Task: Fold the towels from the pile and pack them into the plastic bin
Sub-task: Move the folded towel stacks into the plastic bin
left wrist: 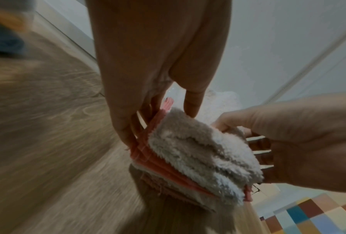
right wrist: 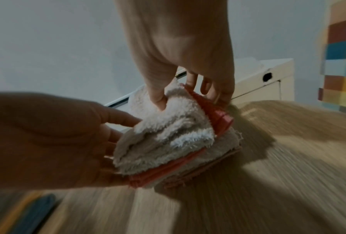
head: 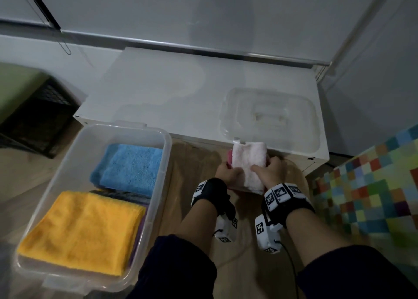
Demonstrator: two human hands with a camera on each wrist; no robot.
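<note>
A folded white towel with pink stripes (head: 247, 163) hangs over the wooden floor, in front of the white table. My left hand (head: 228, 173) grips its left side and my right hand (head: 269, 168) its right side, thumbs on top and fingers underneath. The left wrist view shows the towel (left wrist: 198, 150) pinched between the left hand's thumb and fingers (left wrist: 162, 126). The right wrist view shows the right hand's thumb (right wrist: 160, 98) pressed into the white pile of the towel (right wrist: 168, 136). The clear plastic bin (head: 123, 127) stands on the floor at left, holding a folded blue towel (head: 131, 167) and a folded yellow towel (head: 83, 231) on darker ones.
The bin's clear lid (head: 269, 118) lies on the low white table (head: 158, 84) beyond my hands. A black crate (head: 38, 118) stands at far left. A checkered mat (head: 373, 185) covers the floor at right. Bare wooden floor lies between bin and hands.
</note>
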